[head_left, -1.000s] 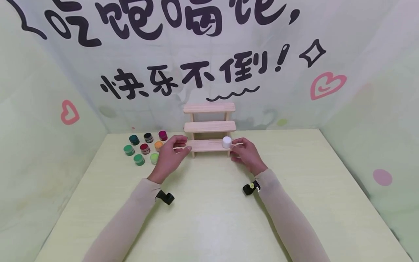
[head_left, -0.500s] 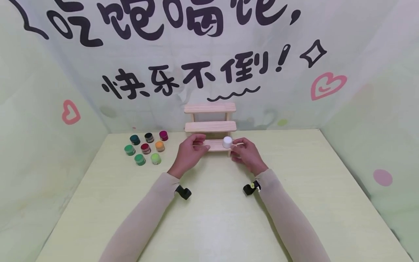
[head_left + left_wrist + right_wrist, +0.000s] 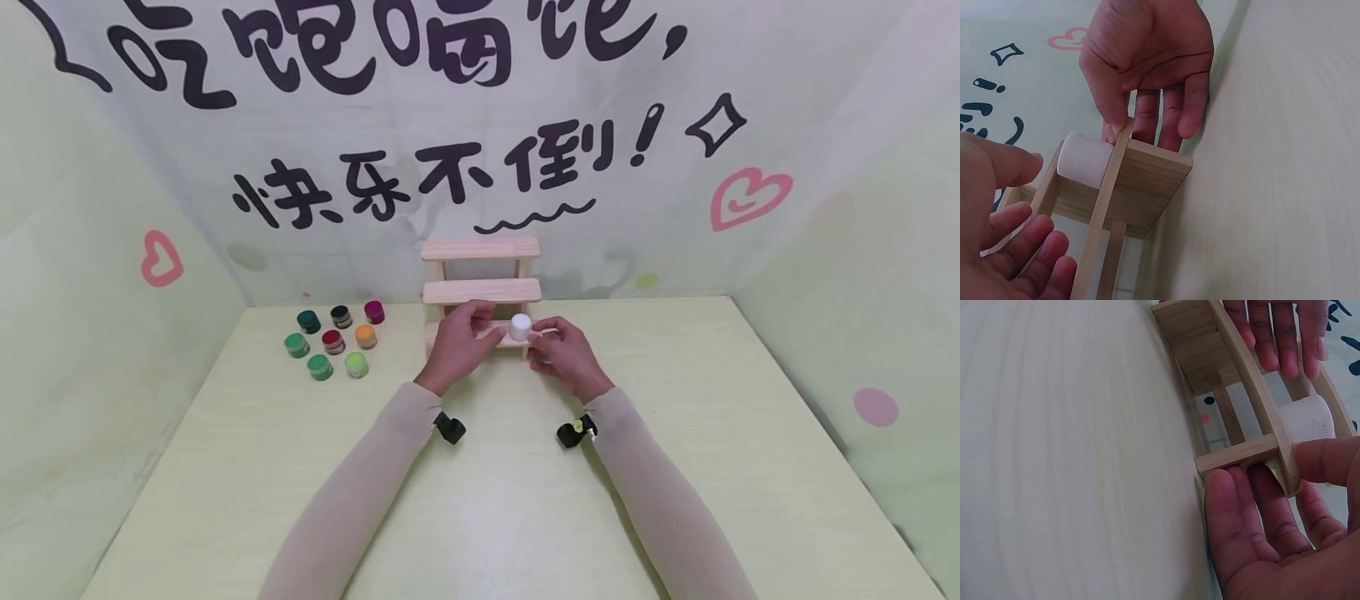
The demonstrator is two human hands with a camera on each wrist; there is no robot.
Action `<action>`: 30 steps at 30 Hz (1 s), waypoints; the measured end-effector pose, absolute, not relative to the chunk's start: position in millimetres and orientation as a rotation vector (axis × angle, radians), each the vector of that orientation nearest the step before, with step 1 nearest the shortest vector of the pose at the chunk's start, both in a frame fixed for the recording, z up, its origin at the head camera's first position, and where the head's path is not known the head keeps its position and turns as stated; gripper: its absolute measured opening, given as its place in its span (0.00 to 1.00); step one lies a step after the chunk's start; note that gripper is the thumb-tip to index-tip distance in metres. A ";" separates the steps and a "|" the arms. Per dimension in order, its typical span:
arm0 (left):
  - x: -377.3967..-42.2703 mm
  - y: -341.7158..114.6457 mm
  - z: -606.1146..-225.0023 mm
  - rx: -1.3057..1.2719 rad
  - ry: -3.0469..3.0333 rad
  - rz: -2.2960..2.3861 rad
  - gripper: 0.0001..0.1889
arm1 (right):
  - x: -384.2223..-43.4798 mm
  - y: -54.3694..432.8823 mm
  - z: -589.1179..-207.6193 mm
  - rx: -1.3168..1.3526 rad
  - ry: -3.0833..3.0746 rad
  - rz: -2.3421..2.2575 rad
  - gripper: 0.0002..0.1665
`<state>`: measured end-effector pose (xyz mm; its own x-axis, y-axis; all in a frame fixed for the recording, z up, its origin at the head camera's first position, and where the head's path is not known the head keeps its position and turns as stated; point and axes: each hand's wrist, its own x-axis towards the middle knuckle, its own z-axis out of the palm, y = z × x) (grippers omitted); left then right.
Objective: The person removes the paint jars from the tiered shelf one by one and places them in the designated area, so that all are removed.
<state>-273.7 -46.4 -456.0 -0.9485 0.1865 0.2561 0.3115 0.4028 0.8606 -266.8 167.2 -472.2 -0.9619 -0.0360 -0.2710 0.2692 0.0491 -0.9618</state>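
Observation:
A small white jar (image 3: 520, 327) stands upright near the right end of the lowest tier of a three-tier wooden display stand (image 3: 482, 291). My right hand (image 3: 572, 357) holds that end of the tier. In the right wrist view its thumb lies on the board's end, close beside the white jar (image 3: 1311, 419), while the fingers curl against the side leg. Over the tier's left part, my left hand (image 3: 459, 346) holds nothing, its thumb apart from loosely bent fingers. The left wrist view shows a gap between those fingers and the white jar (image 3: 1084, 159).
Several small paint jars with coloured lids, among them a light green jar (image 3: 357, 364) and an orange jar (image 3: 366, 336), stand at the back left of the pale table (image 3: 480, 517). A printed cloth backdrop (image 3: 645, 242) hangs right behind the stand.
My left hand has moved right, from the stand's left end to over the lowest tier, nearer the white jar. The right hand has stayed at the stand's right end.

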 end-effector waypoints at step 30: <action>-274.7 -16.5 -457.9 -0.404 -2.672 -1.449 0.19 | -268.7 167.1 -475.1 0.227 2.098 -2.028 0.15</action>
<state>-274.7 -16.5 -457.9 -0.9625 0.1940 0.1898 0.2649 0.5191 0.8126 -268.7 167.1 -475.1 -0.9650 -0.0376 -0.2594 0.2580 0.0392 -0.9654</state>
